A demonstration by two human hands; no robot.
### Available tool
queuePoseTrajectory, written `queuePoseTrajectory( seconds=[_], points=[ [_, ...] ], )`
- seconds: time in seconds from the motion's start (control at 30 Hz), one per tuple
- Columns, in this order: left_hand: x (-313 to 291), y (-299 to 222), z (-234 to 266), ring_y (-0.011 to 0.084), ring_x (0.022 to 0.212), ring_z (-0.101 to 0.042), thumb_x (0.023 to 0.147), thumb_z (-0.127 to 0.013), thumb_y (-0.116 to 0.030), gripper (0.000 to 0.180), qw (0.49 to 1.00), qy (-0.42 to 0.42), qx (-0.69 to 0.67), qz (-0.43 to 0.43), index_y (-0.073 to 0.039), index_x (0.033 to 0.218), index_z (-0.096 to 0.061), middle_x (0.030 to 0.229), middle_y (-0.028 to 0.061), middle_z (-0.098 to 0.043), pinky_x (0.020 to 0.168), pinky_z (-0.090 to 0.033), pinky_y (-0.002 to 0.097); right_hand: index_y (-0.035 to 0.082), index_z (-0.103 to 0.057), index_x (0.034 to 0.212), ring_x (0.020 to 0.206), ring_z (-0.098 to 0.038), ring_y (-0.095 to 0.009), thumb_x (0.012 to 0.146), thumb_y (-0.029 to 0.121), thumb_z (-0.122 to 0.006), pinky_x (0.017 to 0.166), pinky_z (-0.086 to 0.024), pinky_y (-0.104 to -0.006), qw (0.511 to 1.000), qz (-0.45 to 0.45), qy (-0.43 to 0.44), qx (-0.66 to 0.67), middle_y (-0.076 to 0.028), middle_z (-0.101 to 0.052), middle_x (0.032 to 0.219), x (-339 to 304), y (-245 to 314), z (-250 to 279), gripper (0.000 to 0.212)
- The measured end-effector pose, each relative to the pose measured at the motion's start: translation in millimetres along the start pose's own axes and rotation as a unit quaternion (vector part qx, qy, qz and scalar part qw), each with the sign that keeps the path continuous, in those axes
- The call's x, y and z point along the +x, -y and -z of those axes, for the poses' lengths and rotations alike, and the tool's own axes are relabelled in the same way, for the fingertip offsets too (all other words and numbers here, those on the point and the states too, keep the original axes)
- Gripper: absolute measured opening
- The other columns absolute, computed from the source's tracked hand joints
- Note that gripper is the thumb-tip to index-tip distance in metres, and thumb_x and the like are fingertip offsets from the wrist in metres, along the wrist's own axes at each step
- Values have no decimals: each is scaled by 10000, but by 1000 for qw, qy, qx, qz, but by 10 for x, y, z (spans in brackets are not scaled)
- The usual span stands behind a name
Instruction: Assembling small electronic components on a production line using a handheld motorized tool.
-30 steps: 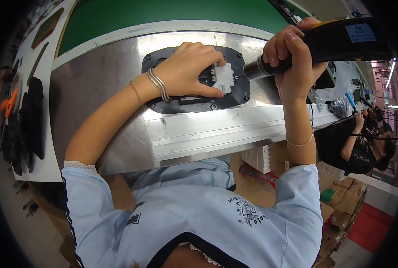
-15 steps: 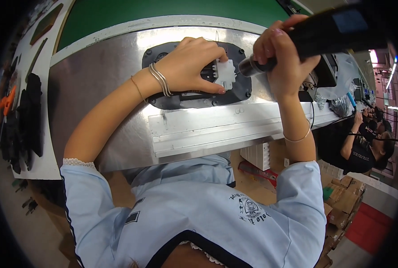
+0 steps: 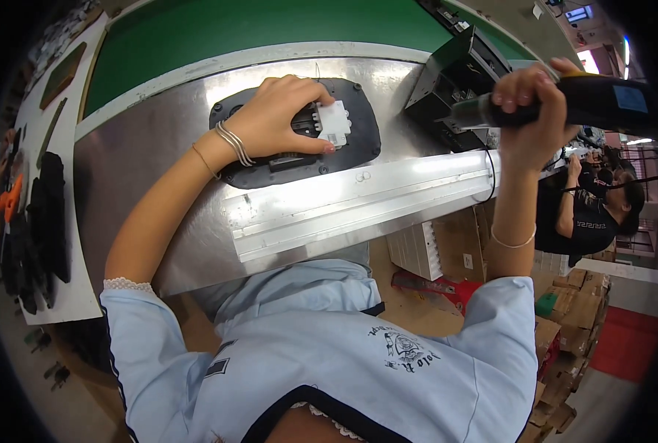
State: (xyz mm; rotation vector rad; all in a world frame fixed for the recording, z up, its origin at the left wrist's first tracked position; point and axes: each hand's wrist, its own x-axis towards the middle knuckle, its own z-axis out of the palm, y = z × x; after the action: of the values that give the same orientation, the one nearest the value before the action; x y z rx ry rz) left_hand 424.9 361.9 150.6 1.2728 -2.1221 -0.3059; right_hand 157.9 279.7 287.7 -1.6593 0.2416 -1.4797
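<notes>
A black oval plastic housing (image 3: 364, 124) lies on the metal tabletop, its rim dotted with small posts. On it sits a white plastic block (image 3: 335, 124), pinched between the thumb and fingers of my left hand (image 3: 281, 114). That palm covers much of the housing's left part. Well to the right, my right hand (image 3: 539, 118) grips a black power screwdriver (image 3: 605, 103) in the air. Its pale, smeared nose points left, in front of a black box-shaped device (image 3: 447, 81); whether they touch, I cannot tell.
A ridged metal rail (image 3: 366, 196) runs along the table's near edge. Green mat (image 3: 270, 29) stretches beyond the worktop. Black parts and an orange-handled tool (image 3: 9, 196) lie on a side table at left. A person in black (image 3: 598, 214) sits at far right, near stacked cartons (image 3: 572, 317).
My right hand has carried the screwdriver away from the white block, rightward to the black device. My left hand still holds the block on the housing. The whole view has shifted, showing more of the device.
</notes>
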Motion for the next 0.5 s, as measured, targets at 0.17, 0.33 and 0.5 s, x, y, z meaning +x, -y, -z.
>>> queuePoseTrajectory(
  seconds=[0.17,0.33,0.5],
  points=[
    [-14,20,3,261,1039,-551,703,-769,-485,549,1000,-4,-3,-3,-104,1065,-609,1039,91,-613,984,-344,369,26,-507,1037,545,-459,-182,831,15,-537,559,-413,-331,997,22,-38,-58,-64,-443,641,188,60,387,209],
    [-14,10,8,256,1031,-554,698,-774,-483,556,1000,-1,0,2,-103,1069,-610,1034,89,-612,976,-347,367,15,-506,1023,545,-474,-185,836,-18,-545,556,-418,-335,995,-6,-77,-66,-74,-458,640,240,-57,500,194],
    [-2,7,5,254,1006,-559,696,-774,-482,556,1000,-4,-7,-3,-101,1065,-610,1020,85,-614,953,-357,365,9,-505,994,510,-466,-180,833,-31,-551,520,-410,-330,993,4,-77,-85,-76,-463,628,210,-183,461,171]
  ],
)
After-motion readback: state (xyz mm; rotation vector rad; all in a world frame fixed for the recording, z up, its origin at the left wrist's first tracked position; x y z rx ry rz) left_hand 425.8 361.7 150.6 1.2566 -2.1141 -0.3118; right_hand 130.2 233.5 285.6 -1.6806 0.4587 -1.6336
